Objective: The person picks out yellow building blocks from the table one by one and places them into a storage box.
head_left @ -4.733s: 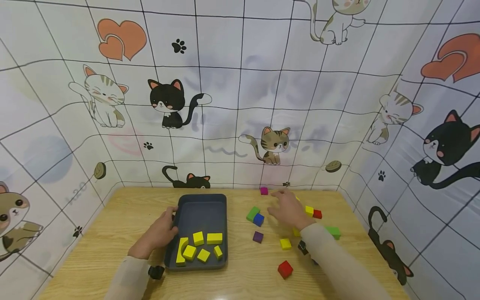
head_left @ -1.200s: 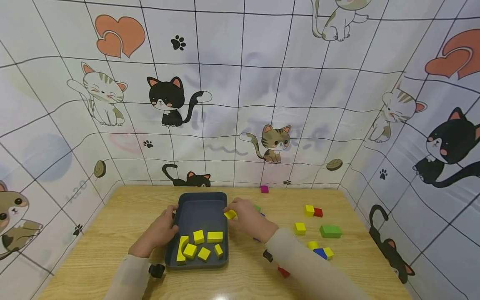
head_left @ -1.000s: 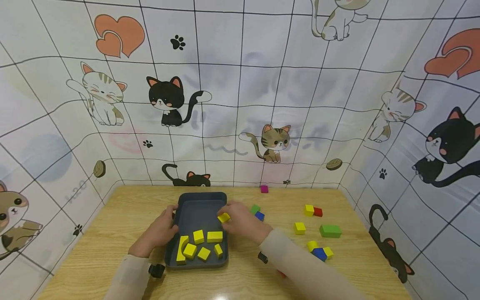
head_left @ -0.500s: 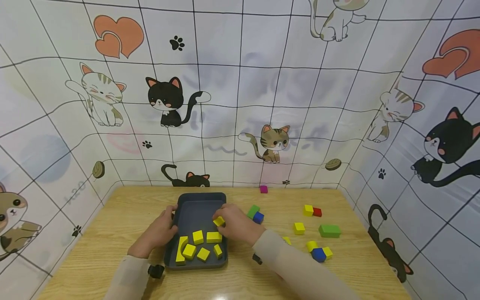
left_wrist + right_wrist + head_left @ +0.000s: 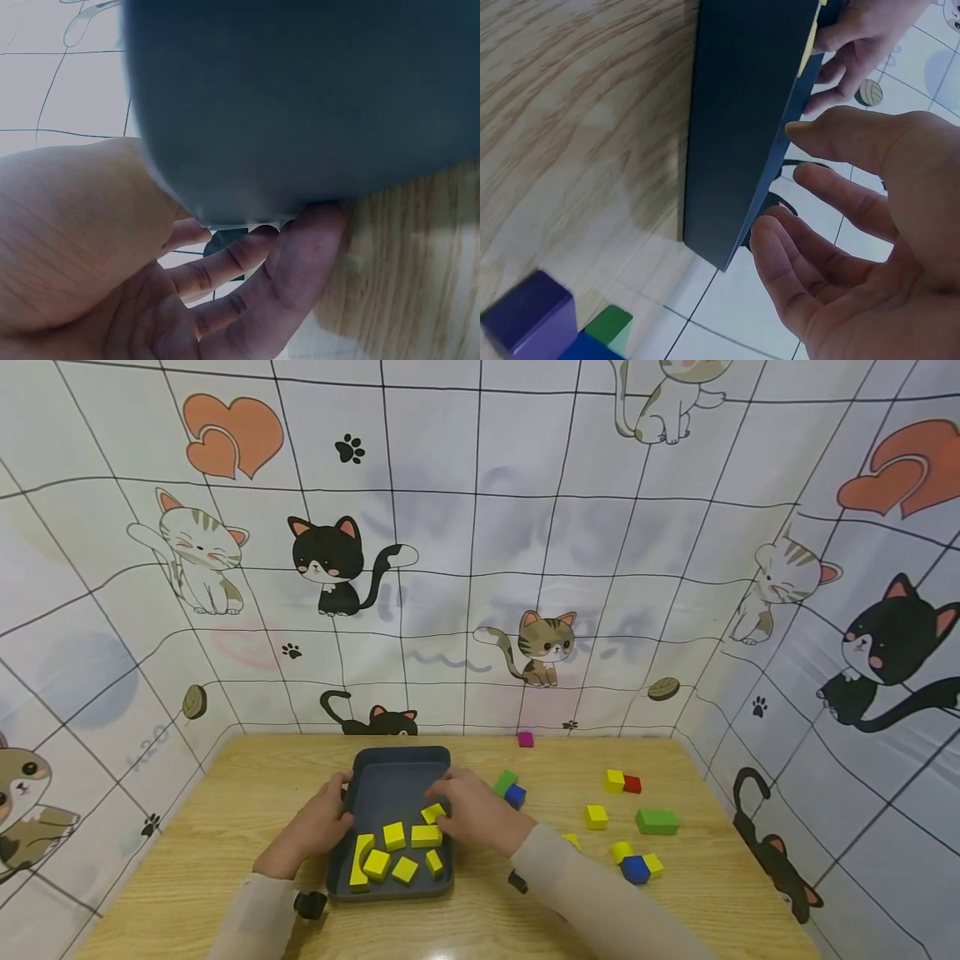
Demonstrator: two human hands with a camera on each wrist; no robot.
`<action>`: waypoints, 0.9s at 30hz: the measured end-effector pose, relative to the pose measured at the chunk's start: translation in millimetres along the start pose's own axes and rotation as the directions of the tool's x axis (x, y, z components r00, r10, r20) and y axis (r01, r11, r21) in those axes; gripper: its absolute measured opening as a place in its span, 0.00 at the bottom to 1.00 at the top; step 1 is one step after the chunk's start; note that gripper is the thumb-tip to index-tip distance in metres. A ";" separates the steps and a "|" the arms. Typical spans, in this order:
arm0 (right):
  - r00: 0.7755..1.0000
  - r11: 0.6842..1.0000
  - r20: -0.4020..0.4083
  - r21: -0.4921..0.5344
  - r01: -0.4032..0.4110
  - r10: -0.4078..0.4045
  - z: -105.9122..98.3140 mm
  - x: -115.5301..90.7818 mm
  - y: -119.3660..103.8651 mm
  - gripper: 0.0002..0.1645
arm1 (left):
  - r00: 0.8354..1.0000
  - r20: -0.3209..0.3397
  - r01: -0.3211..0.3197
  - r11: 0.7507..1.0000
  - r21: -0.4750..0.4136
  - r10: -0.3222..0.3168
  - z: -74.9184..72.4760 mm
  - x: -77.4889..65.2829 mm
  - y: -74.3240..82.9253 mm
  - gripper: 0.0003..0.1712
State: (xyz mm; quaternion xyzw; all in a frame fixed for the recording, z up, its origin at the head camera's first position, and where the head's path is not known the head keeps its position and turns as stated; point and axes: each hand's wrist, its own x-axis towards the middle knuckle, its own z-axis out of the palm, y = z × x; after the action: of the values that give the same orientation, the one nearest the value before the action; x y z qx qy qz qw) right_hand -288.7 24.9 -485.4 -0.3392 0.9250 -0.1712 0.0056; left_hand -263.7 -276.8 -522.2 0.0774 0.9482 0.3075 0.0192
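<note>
At the left rim of a dark grey tray, my left hand grips the wall; in the left wrist view its fingers press the outer side. Over the tray's right rim hovers my right hand, thumb and fingers spread apart with nothing between them, as the right wrist view shows. Just beside its fingertips a yellow block lies in the tray, near a yellow oblong block. Several more yellow pieces lie in the tray's near half, among them a yellow cube.
Right of the tray on the wooden table lie a green block, blue block, magenta cube, red block, green oblong block and several yellow blocks. A purple block shows in the right wrist view.
My right hand came from the table's right side with a yellow block, lowered it into the tray and let go; its fingers have parted. The left hand stays on the rim.
</note>
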 end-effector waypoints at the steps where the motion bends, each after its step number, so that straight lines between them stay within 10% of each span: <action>1: 1.000 1.000 -0.008 0.002 -0.007 0.007 -0.9 -1.4 1.5 0.23 | 1.000 -0.001 0.002 1.000 0.000 -0.002 -0.1 0.0 -0.3 0.40; 15: 0.983 0.986 -0.103 0.081 -0.144 0.152 -23.1 -42.3 41.0 0.27 | 1.000 -0.006 0.006 1.000 0.007 -0.006 -0.8 -1.0 -0.9 0.39; 27: 0.923 0.940 -0.180 0.101 -0.327 0.341 -27.9 -91.0 92.4 0.25 | 1.000 -0.010 0.001 1.000 0.003 -0.001 -1.5 0.7 0.2 0.39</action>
State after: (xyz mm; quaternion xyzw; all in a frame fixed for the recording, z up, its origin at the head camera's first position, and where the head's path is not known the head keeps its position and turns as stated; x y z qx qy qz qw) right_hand -280.0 156.6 -498.4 -0.1580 0.9588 -0.2320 -0.0439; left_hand -264.5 -277.4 -520.9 0.0755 0.9488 0.3064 0.0147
